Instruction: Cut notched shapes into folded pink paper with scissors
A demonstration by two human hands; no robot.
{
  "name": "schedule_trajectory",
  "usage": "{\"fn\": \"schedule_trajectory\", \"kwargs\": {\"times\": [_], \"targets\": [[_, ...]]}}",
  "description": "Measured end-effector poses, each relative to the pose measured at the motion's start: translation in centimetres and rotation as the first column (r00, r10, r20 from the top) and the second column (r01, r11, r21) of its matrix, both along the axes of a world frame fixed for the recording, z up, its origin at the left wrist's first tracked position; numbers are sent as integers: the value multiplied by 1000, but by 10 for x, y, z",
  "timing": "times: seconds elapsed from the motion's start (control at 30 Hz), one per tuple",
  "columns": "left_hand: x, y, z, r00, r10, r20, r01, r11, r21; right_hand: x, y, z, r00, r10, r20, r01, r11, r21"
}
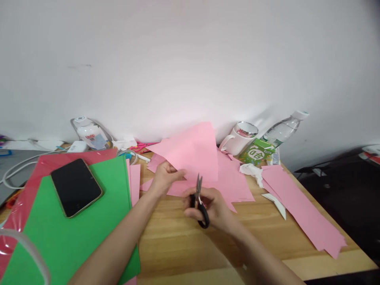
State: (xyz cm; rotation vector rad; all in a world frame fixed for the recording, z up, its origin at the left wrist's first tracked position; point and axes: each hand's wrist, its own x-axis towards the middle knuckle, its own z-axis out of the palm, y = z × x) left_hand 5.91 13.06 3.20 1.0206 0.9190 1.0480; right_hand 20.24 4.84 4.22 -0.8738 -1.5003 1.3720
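Note:
My left hand [165, 177] pinches the lower left edge of a pink paper sheet [192, 152] and holds it up off the wooden table [178, 233]. My right hand [211, 208] grips black-handled scissors [199, 200], blades pointing up at the sheet's bottom edge. More pink paper pieces [234, 182] lie flat under and behind the raised sheet.
A green sheet [74, 233] on red paper [44, 166] lies at left with a black phone [75, 187] on top. At the wall stand a white mug [239, 138], a water bottle [282, 130], a green carton [257, 152] and a small bottle [90, 134]. A long pink strip [303, 206] lies right.

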Motion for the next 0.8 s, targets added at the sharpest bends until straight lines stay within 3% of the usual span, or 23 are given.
{"fn": "schedule_trajectory", "kwargs": {"times": [0.1, 0.17, 0.3, 0.4, 0.57, 0.63, 0.67, 0.8], "targets": [[4, -1, 17, 998, 1, 57, -1, 1000, 1, 20, -5, -19, 995, -74, 72, 79, 995, -60], [9, -4, 26, 997, 33, 77, -35, 999, 23, 18, -4, -22, 973, -228, 42, 230, 971, -67], [21, -10, 33, 995, 94, -38, -90, 992, 92, 3, 7, -14, 767, -610, -198, 583, 792, -180], [26, -11, 28, 983, 121, -135, -107, 989, 106, -3, 18, -10, 665, -687, -292, 644, 726, -241], [27, -8, 26, 996, 80, -25, -80, 997, 12, 3, 28, -16, 644, -730, -229, 697, 683, -218], [25, -6, 34, 994, 101, -44, -101, 995, 15, 6, 27, -18, 672, -716, -189, 702, 697, -146], [23, -5, 40, 988, 132, -83, -129, 991, 36, 8, 25, -19, 718, -677, -159, 670, 735, -102], [11, -6, 69, 934, 261, -243, -213, 955, 206, 8, 15, -18, 953, -294, -73, 290, 955, -53]]}}
